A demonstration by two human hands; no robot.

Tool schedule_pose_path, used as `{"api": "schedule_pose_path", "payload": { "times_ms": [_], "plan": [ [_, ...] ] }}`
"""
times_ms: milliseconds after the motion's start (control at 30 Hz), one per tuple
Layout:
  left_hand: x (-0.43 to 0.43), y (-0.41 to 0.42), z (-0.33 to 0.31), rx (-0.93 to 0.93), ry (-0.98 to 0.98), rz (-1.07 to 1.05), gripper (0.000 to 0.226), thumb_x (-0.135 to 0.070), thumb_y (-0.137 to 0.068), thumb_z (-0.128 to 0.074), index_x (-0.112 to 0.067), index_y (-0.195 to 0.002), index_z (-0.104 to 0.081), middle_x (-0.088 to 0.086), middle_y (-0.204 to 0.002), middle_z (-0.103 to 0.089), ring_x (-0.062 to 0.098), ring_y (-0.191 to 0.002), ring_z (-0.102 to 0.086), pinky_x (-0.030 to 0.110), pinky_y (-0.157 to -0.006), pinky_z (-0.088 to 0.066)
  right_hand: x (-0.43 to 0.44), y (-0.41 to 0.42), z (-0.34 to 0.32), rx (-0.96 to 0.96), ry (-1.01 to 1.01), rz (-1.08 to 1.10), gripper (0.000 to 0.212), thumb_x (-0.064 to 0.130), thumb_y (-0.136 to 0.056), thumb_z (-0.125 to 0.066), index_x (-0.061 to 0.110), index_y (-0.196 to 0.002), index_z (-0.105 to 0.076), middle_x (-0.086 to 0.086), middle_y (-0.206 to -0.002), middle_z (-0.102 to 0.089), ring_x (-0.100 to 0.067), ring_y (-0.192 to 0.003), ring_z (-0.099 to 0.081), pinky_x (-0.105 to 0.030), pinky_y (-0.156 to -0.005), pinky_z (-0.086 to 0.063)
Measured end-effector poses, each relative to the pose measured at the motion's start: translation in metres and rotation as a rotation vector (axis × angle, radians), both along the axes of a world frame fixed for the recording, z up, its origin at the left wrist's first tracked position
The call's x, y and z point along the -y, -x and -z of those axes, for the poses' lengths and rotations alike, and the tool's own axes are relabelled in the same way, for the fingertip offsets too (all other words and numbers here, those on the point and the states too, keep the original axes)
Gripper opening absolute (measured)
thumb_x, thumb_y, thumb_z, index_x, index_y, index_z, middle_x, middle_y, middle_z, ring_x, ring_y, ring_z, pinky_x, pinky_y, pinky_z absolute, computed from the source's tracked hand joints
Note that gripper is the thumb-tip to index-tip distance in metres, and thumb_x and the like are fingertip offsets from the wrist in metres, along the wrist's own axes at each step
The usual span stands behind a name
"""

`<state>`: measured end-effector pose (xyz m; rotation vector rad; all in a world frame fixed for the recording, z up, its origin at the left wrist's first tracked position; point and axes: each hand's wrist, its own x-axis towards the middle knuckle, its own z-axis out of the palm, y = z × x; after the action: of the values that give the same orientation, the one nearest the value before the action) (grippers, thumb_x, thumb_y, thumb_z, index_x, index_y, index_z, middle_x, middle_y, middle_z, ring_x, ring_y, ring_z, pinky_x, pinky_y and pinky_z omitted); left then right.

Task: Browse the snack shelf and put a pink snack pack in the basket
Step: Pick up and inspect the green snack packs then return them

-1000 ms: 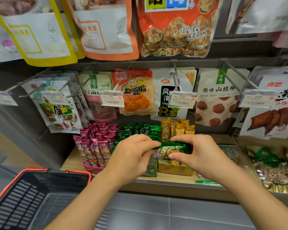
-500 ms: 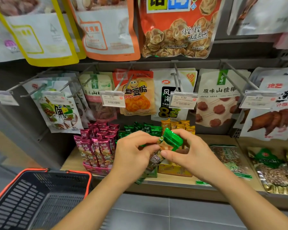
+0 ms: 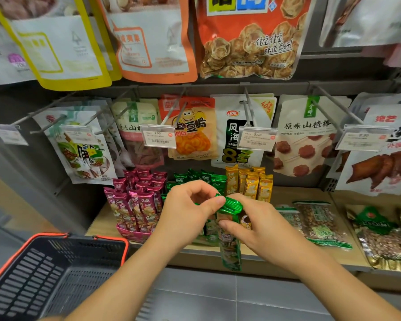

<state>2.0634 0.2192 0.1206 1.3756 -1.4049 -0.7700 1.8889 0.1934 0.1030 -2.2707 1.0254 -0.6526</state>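
Holding one green snack pack (image 3: 230,249) with both hands in front of the snack shelf (image 3: 287,195). The left hand (image 3: 190,212) pinches the pack's crimped top end between thumb and forefinger, other fingers curled. The right hand (image 3: 259,225) grips the pack just under that top edge, thumb on the front, fingers behind. The pack hangs roughly upright, its lower end dropping below the shelf's front lip, off the shelf and touching nothing but the hands. The pink snack packs (image 3: 137,200) stand upright in a pink tray (image 3: 130,232) at the left end of the shelf, left of the left hand, none held, none in the basket. The basket (image 3: 79,236), dark plastic with an orange rim, is at lower left, below and in front of the pink packs; the part in view holds nothing. More green packs (image 3: 199,178) stand in a row behind the hands, just right of the pink ones, and gold packs (image 3: 250,184) stand just right of those. Clear nut bags (image 3: 320,223) lie flat on the shelf to the right of the right hand. Above the shelf, hanging bags (image 3: 195,128) sit on pegs with price tags (image 3: 159,136) at the peg ends; two tags read 3.90 and 5.90, the others are too blurred to read. A second row of bigger bags hangs higher up. Grey tile floor (image 3: 218,297) is under the arms.
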Motion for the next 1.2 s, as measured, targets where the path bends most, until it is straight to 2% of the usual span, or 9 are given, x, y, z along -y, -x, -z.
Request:
{"api": "schedule_pose_path", "payload": {
  "times_ms": [233, 400, 500, 567, 633, 733, 900, 1100, 1200],
  "plan": [
    [0.008, -0.015, -0.002, -0.384, 0.024, -0.116, 0.032, -0.007, -0.09, -0.064, -0.026, -0.064, -0.067, -0.001, -0.062, -0.067, 0.01, -0.06, -0.065, 0.022, -0.054, -0.052, 0.0, 0.0, 0.007, -0.019, -0.23, -0.052, 0.069, 0.053, -0.084, -0.066, 0.04, -0.14, -0.028, 0.018, -0.127, -0.057, 0.002, -0.11, -0.055, -0.029, -0.095, -0.049],
    [0.013, -0.034, -0.009, -0.604, 0.012, -0.065, 0.008, -0.004, -0.091, -0.059, -0.012, -0.091, -0.058, 0.0, -0.068, -0.069, 0.015, -0.064, -0.068, 0.026, -0.056, -0.054, -0.001, -0.001, 0.008, 0.039, -0.179, -0.077, 0.042, 0.042, -0.095, -0.056, 0.043, -0.131, -0.034, 0.029, -0.082, -0.059, 0.0, -0.063, -0.055, -0.014, -0.055, -0.04],
    [0.012, -0.051, -0.012, -0.491, -0.125, 0.123, 0.035, -0.034, -0.084, -0.072, -0.028, -0.117, -0.063, 0.001, -0.089, -0.07, 0.015, -0.081, -0.068, 0.027, -0.061, -0.054, 0.0, 0.0, 0.005, 0.029, -0.139, -0.076, 0.042, 0.041, -0.095, -0.057, 0.044, -0.132, -0.037, 0.023, -0.079, -0.061, -0.002, -0.06, -0.056, -0.015, -0.051, -0.038],
    [0.01, -0.054, -0.015, -0.278, -0.191, 0.173, 0.032, -0.049, -0.08, -0.069, -0.034, -0.109, -0.07, -0.003, -0.098, -0.07, 0.016, -0.084, -0.068, 0.023, -0.059, -0.051, 0.0, 0.0, 0.005, -0.031, -0.091, -0.063, 0.047, 0.043, -0.094, -0.058, 0.046, -0.134, -0.035, 0.019, -0.077, -0.062, -0.001, -0.063, -0.057, -0.018, -0.052, -0.04],
    [0.011, -0.049, -0.013, -0.18, -0.18, 0.08, 0.014, -0.039, -0.084, -0.069, -0.03, -0.092, -0.076, -0.005, -0.087, -0.073, 0.016, -0.077, -0.07, 0.021, -0.056, -0.05, -0.002, 0.0, 0.005, -0.108, -0.019, -0.041, 0.052, 0.046, -0.093, -0.057, 0.049, -0.136, -0.028, 0.02, -0.08, -0.06, 0.0, -0.067, -0.057, -0.019, -0.054, -0.042],
    [0.014, -0.045, -0.009, -0.286, -0.156, -0.078, 0.011, -0.024, -0.084, -0.069, -0.024, -0.08, -0.079, 0.001, -0.08, -0.075, 0.015, -0.074, -0.07, 0.021, -0.06, -0.053, -0.002, 0.0, 0.003, -0.157, 0.067, 0.003, 0.055, 0.048, -0.092, -0.056, 0.052, -0.136, -0.023, 0.019, -0.097, -0.064, -0.001, -0.074, -0.058, -0.027, -0.064, -0.051],
    [0.016, -0.047, -0.008, -0.414, -0.123, -0.045, 0.011, -0.018, -0.085, -0.071, -0.017, -0.078, -0.08, 0.005, -0.084, -0.076, 0.012, -0.08, -0.072, 0.022, -0.069, -0.056, 0.002, 0.003, 0.002, -0.166, 0.11, 0.044, 0.057, 0.052, -0.091, -0.057, 0.046, -0.139, -0.027, 0.017, -0.108, -0.065, -0.005, -0.085, -0.061, -0.035, -0.074, -0.054],
    [0.027, -0.063, 0.001, -0.513, -0.111, -0.28, 0.018, -0.019, -0.086, -0.071, -0.017, -0.07, -0.079, 0.005, -0.082, -0.076, 0.016, -0.083, -0.073, 0.023, -0.07, -0.058, 0.013, 0.023, -0.004, -0.249, -0.067, -0.025, 0.071, 0.038, -0.084, -0.072, 0.046, -0.142, -0.032, 0.022, -0.122, -0.057, 0.003, -0.1, -0.055, -0.022, -0.088, -0.048],
    [0.033, -0.076, 0.008, -0.523, -0.14, -0.397, 0.026, -0.019, -0.089, -0.068, -0.013, -0.065, -0.075, 0.006, -0.08, -0.075, 0.017, -0.08, -0.073, 0.02, -0.065, -0.057, 0.02, 0.037, -0.014, -0.008, -0.057, 0.071, 0.051, 0.03, -0.084, -0.074, 0.047, -0.127, -0.053, 0.026, -0.114, -0.062, 0.012, -0.099, -0.056, -0.015, -0.085, -0.047]
  ]
}}
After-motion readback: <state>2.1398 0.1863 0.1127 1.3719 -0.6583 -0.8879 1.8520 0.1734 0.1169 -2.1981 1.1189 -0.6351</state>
